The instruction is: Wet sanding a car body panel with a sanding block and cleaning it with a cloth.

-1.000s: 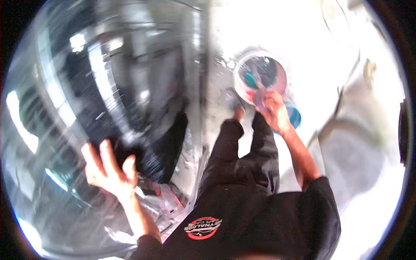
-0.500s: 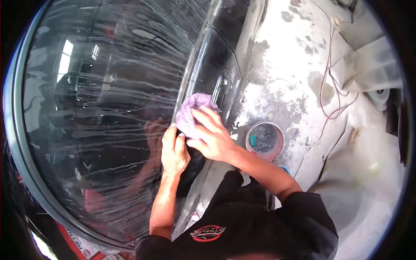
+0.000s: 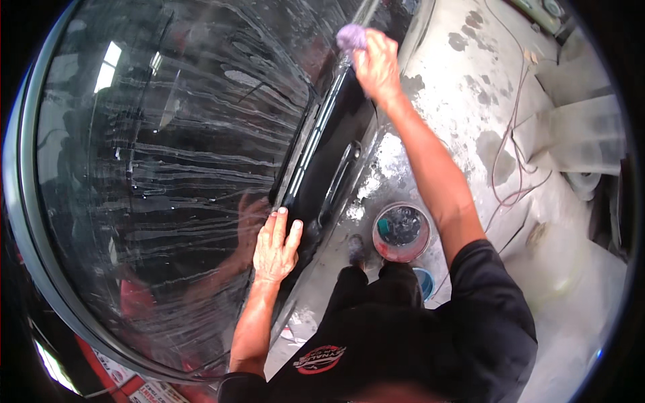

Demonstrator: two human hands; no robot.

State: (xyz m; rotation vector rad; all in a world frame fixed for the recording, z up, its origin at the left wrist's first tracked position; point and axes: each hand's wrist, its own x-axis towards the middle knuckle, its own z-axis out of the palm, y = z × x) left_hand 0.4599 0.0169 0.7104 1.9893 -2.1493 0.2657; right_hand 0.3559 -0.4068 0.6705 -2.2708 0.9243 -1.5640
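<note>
My right hand [image 3: 378, 66] is stretched far forward, its fingers pressed round a purple cloth [image 3: 351, 37]. The cloth touches the trim line between the dark car window [image 3: 195, 181] and the black door [image 3: 336, 134]. Nearer to me, my left hand [image 3: 274, 250] rests on the lower edge of the window with its fingers stretched out, holding nothing. Whitish streaks run across the wet-looking glass. Below the window, a door handle [image 3: 346, 161] sits in the black panel.
A round bucket [image 3: 403, 258] with dark liquid and a green item [image 3: 383, 227] stands on the blotchy grey floor [image 3: 463, 101]. A blue bucket [image 3: 424, 282] is partly hidden by my body. Thin hose or cable [image 3: 514, 134] and plastic sheeting [image 3: 578, 134] lie at the right.
My right hand has slid the cloth forward along the window edge, away from my left hand. The left hand stays near its place, its fingers now lying flat.
</note>
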